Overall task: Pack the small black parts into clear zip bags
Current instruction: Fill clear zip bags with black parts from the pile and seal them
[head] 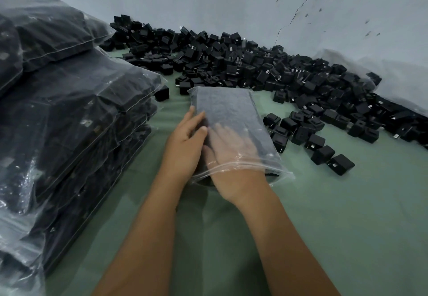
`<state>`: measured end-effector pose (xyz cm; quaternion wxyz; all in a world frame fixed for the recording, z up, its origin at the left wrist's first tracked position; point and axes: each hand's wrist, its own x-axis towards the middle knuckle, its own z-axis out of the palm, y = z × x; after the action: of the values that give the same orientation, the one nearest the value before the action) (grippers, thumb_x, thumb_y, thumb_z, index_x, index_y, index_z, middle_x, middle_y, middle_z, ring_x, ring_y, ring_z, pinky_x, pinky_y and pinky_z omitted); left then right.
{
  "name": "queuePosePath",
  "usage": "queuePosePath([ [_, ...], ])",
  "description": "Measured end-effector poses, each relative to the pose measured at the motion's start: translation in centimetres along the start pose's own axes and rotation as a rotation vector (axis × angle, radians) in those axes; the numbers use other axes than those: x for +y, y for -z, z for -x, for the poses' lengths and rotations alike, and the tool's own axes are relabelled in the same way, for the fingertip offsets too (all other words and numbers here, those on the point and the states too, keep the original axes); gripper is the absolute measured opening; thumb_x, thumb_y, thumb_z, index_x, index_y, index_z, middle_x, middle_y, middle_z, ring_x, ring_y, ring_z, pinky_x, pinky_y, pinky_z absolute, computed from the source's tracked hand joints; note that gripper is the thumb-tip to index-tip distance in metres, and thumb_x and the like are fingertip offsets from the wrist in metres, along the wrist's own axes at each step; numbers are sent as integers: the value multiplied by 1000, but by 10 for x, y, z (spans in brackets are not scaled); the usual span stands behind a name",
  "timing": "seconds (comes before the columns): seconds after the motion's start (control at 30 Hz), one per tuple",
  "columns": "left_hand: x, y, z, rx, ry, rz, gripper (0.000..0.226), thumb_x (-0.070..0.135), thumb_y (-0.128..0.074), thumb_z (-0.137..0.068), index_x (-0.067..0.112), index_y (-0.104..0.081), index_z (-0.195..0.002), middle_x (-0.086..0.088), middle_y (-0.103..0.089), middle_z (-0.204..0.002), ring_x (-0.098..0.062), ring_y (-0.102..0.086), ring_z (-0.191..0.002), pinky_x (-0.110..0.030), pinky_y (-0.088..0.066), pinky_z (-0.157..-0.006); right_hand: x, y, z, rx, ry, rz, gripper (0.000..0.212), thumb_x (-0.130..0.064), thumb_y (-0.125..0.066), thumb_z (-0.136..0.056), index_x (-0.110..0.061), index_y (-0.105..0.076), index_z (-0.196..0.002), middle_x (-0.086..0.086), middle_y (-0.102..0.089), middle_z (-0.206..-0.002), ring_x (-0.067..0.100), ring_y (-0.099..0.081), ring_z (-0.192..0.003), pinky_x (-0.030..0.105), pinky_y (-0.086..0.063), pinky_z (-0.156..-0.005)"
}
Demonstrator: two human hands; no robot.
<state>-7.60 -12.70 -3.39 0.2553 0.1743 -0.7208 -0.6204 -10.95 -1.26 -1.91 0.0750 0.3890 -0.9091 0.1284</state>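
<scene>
- In the middle of the green cloth [347,214], the right hand [234,149] is pushed flat inside the clear zip bag [231,110] through its open mouth, fingers straight, gripping nothing.
- The left hand [185,143] holds the bag's left edge, thumb on top.
- The bag is thin, glossy film — dark contents fill it.
- Small black parts [254,64], cube-shaped and matte, lie loose in a heap just behind and right.
- Filled bags [69,122] are stacked on the left.
</scene>
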Motion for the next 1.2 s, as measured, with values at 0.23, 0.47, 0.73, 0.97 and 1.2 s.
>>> queuePosePath([
  [0.23, -5, 5, -1, -107, -45, -211, 41, 15, -46, -101, 30, -53, -139, 26, -20, -156, 13, -22, -131, -27, -26, -116, 12, 1, 55, 155, 95, -178, 46, -31, -41, -99, -23, -41, -145, -5, -35, -153, 10, -27, -142, 29, -13, -120],
  [0.47, -1, 1, 1, -24, -56, -133, 35, 10, -52, -98, 21, -62, -130, 17, -32, -155, 13, -41, -120, -4, -47, -76, 21, 8, 77, 729, 122, -302, 25, -8, -51, -79, -7, -75, -85, 1, -70, -77, 20, -64, -70, 29, -50, -62],
  [0.73, 1, -7, -21, -250, -123, -756, 52, 32, -35, -105, 34, -18, -154, 15, 0, -163, -21, 3, -151, -46, -9, -122, 41, 14, 70, 871, -384, -803, 25, -17, -45, -82, -25, -69, -81, -7, -63, -73, 14, -54, -65, 28, -41, -60],
  [0.97, 8, -8, -15, -193, -117, -931, 45, 36, -38, -102, 48, -35, -145, 15, -4, -163, -22, -8, -149, -50, -17, -119, 82, 20, 62, 805, -680, -622, 30, -6, -51, -85, -22, -65, -106, -12, -48, -103, 17, -49, -105, 36, -43, -92],
  [1.2, 5, 3, 21, 59, 101, 198, 31, 20, -51, -99, 40, -75, -100, 18, -53, -140, -4, -52, -125, -25, -45, -98, 100, 29, 15, 501, -399, -432, 37, -14, -50, -92, -25, -56, -126, -7, -49, -124, 12, -41, -119, 27, -38, -98],
])
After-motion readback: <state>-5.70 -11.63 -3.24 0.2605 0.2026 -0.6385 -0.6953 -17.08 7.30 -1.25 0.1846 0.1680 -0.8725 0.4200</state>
